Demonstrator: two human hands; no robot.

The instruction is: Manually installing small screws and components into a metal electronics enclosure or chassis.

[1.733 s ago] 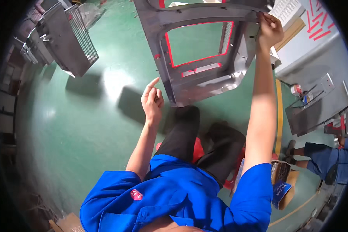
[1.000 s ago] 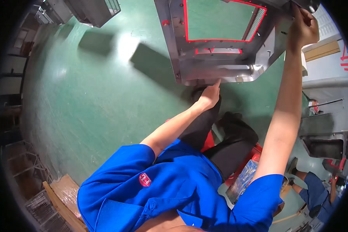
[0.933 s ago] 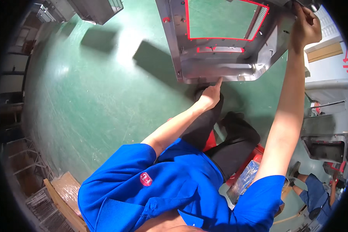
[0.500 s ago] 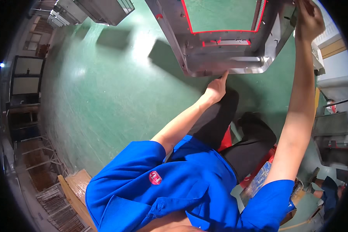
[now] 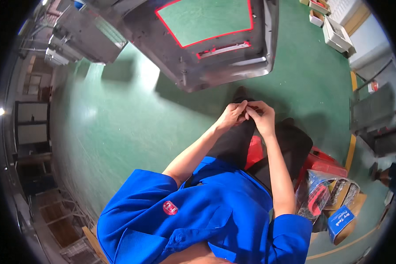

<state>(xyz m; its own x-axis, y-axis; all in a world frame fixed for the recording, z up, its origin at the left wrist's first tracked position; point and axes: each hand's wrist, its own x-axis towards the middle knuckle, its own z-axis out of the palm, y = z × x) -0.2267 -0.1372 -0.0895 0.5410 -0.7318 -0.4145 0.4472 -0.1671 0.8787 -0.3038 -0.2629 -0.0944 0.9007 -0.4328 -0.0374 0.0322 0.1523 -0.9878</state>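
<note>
My left hand [image 5: 232, 115] and my right hand [image 5: 262, 118] meet above my knee, their fingertips pinched together. Whatever lies between the fingers, if anything, is too small or hidden to make out. Just beyond them stands a large dark grey housing panel [image 5: 226, 75] with rounded corners, its inner side facing me. A red edging [image 5: 215, 38] runs round its big window-like opening. Below that opening is a narrow slot [image 5: 224, 50] with red bits along it. Neither hand touches the panel.
Grey cabinet-like housings [image 5: 86, 37] stand at the far left. White bins [image 5: 336, 35] lie at the far right. Beside me on the right are a red stool [image 5: 323, 163], a carton [image 5: 356, 204] with a plastic bag, and a blue packet [image 5: 340, 221]. A yellow line [image 5: 351, 152] crosses the green floor.
My right hand has left the panel's right side and come down to my left hand. The left has drawn off the panel's lower edge. The panel now appears further left and turned.
</note>
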